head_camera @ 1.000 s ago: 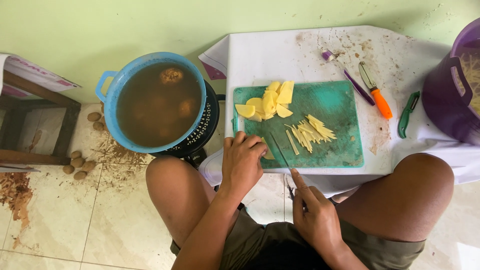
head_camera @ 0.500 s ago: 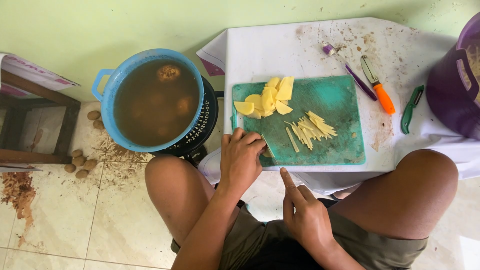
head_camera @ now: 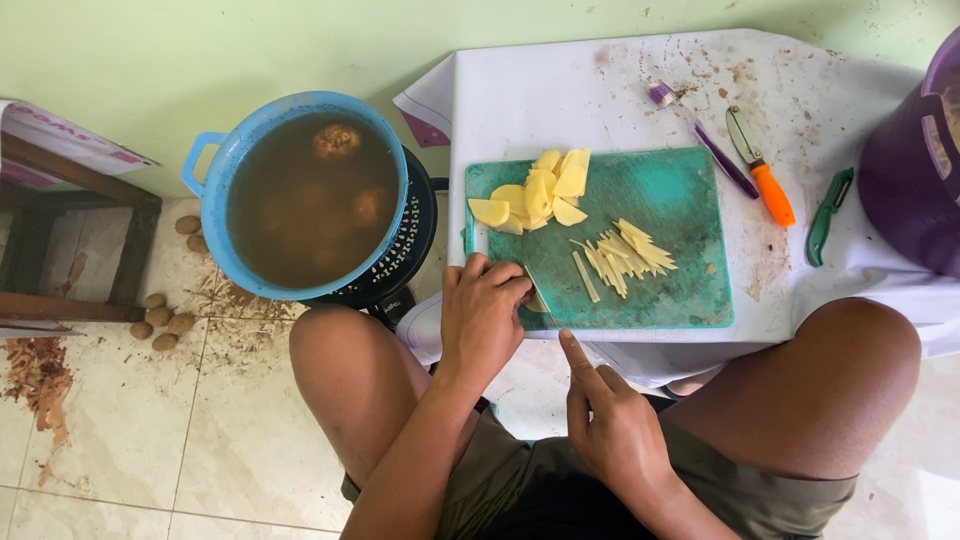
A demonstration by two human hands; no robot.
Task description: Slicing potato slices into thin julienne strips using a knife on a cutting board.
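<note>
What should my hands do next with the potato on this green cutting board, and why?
Probably bring the right hand up to the board: the left hand already rests on its near edge, slices wait uncut beside finished sticks.

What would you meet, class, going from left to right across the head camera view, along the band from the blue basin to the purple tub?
Blue basin of brown water → potato slices → potato sticks → purple-handled peeler → orange-handled knife → green peeler → purple tub.
</note>
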